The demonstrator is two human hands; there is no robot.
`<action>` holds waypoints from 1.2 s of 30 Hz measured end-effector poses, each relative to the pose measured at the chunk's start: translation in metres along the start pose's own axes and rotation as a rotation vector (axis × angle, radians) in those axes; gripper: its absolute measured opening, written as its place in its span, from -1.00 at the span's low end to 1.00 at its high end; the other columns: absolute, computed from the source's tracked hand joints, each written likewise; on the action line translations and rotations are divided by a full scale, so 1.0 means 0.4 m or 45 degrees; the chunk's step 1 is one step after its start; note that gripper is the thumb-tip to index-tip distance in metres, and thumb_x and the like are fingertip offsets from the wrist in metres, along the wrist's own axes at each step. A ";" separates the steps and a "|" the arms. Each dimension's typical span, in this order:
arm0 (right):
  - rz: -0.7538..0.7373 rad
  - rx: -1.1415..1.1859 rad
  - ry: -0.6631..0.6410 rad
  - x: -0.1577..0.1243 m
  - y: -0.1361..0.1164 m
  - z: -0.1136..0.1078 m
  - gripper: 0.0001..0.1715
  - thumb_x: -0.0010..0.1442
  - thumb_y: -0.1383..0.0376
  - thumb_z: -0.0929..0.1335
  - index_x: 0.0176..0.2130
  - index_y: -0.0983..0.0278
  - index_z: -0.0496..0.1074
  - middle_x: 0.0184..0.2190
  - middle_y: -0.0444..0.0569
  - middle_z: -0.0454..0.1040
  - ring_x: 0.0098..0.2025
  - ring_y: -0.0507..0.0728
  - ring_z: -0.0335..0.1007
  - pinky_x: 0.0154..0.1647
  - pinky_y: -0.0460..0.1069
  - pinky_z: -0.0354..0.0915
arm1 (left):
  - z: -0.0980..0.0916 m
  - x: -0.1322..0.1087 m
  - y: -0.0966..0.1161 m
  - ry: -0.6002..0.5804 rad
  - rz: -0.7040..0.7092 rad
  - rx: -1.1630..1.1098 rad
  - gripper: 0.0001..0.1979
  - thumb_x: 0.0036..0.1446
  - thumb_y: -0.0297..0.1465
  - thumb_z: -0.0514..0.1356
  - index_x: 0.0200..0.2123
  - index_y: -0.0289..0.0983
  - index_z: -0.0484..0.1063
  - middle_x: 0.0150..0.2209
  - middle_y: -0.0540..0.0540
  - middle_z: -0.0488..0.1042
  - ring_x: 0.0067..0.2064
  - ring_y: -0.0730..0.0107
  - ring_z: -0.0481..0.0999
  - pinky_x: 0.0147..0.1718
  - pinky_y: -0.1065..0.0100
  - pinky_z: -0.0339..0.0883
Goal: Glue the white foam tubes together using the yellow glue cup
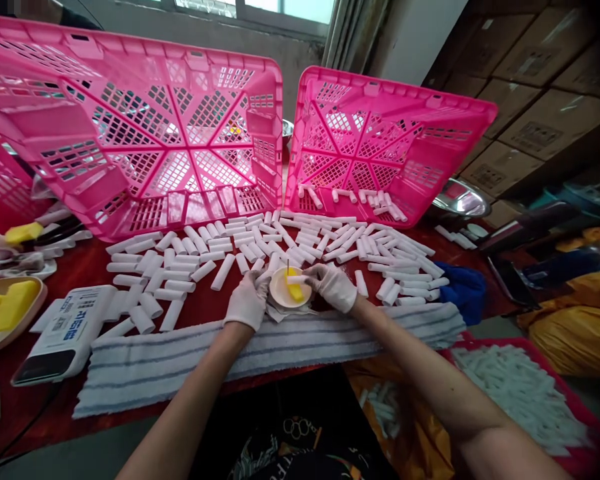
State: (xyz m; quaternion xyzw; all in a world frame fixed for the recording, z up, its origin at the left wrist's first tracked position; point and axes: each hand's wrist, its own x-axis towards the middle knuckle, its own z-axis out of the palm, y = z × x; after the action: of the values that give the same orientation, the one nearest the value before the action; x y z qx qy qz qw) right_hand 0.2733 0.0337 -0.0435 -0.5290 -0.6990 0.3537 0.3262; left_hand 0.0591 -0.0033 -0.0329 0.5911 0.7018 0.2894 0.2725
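My right hand (334, 287), in a white glove, pinches a short white tube (296, 281) over a small cream bowl (279, 301). A yellow piece (295, 292) lies in the bowl, with a thin dark stick (288, 267) rising by it. My left hand (245, 300), gloved too, is at the bowl's left rim with its fingers closed. What those fingers hold, if anything, is hidden. Many white tubes (223, 272) lie loose on the red table beyond my hands. A striped towel (180, 363) runs along the table's front edge under my wrists.
Two pink baskets (187, 143) (360, 127) stand tipped on their sides behind the tubes. At left are a white box-shaped device (70, 333) and a tray (35, 308) with yellow blocks. A blue cloth (463, 290) lies at right; a container of white tubes (525, 393) sits below.
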 end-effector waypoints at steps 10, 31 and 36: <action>-0.110 -0.030 0.023 -0.043 0.016 0.006 -0.67 0.13 0.15 0.29 -0.15 0.25 0.45 -0.25 -0.02 0.49 -0.21 0.07 0.41 -0.12 -0.02 0.32 | 0.007 -0.007 -0.013 -0.099 0.113 -0.117 -0.50 0.15 -0.12 -0.01 0.11 -0.21 0.25 0.00 -0.11 0.43 0.01 0.27 0.41 -0.01 0.32 0.25; -0.296 -0.312 0.078 -0.085 0.039 0.017 -0.63 0.17 0.14 0.27 -0.07 0.23 0.42 -0.36 -0.05 0.48 -0.38 0.05 0.38 -0.33 -0.06 0.31 | 0.016 -0.001 -0.025 -0.085 0.107 -0.083 -0.55 0.13 -0.12 0.01 0.04 -0.17 0.31 -0.07 -0.09 0.46 -0.08 0.25 0.46 -0.08 0.30 0.30; -0.329 -0.357 0.045 -0.077 0.026 0.011 -0.73 0.15 0.19 0.29 -0.21 0.24 0.48 -0.36 0.00 0.49 -0.35 0.08 0.39 -0.29 -0.04 0.32 | 0.018 0.000 -0.028 -0.084 0.114 -0.097 -0.55 0.13 -0.13 0.02 0.04 -0.17 0.31 -0.05 -0.10 0.45 -0.07 0.25 0.45 -0.06 0.30 0.29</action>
State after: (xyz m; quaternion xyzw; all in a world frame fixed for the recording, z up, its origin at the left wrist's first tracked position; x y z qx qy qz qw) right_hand 0.2820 0.0052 -0.0571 -0.4813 -0.7977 0.1989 0.3042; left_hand 0.0567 -0.0042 -0.0461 0.6203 0.6539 0.3080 0.3046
